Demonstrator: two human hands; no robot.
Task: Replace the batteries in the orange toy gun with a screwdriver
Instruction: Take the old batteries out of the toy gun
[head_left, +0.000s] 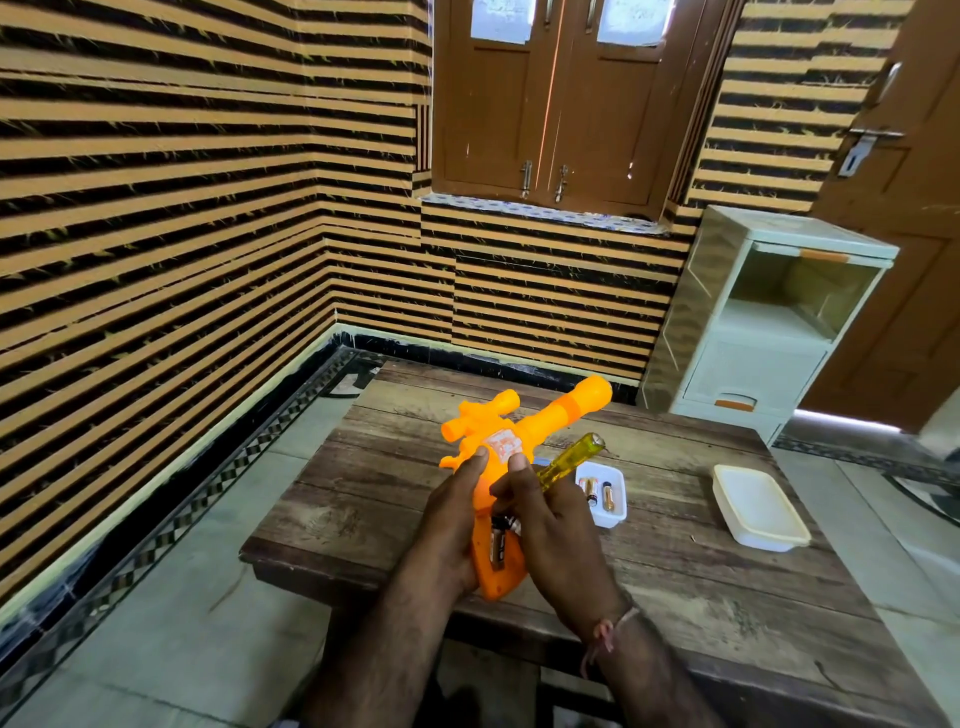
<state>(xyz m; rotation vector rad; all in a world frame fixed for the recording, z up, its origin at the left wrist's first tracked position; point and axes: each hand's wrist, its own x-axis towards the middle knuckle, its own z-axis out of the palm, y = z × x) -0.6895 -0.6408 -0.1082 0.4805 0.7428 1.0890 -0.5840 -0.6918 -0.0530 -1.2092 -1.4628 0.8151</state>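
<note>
Both forearms reach in from the bottom edge toward the orange toy gun (524, 441), which is held above the near part of the wooden worktop (701, 561) with its barrel pointing away and to the right. One hand, the left hand (452, 525), wraps round the gun's body from the left, fingers curled and a fingertip up by the pale sticker. At the gun's right side, the right hand (550, 519) grips the yellow screwdriver (571, 462); its translucent handle sticks out up and right, and the tip is hidden behind the fingers. A dark battery (498, 543) sits in the opened grip of the gun, just below both hands. Right of the gun, on the worktop, a small white tray (615, 512) holds more batteries (597, 492). Farther right lies a white lidded box (758, 506).
</note>
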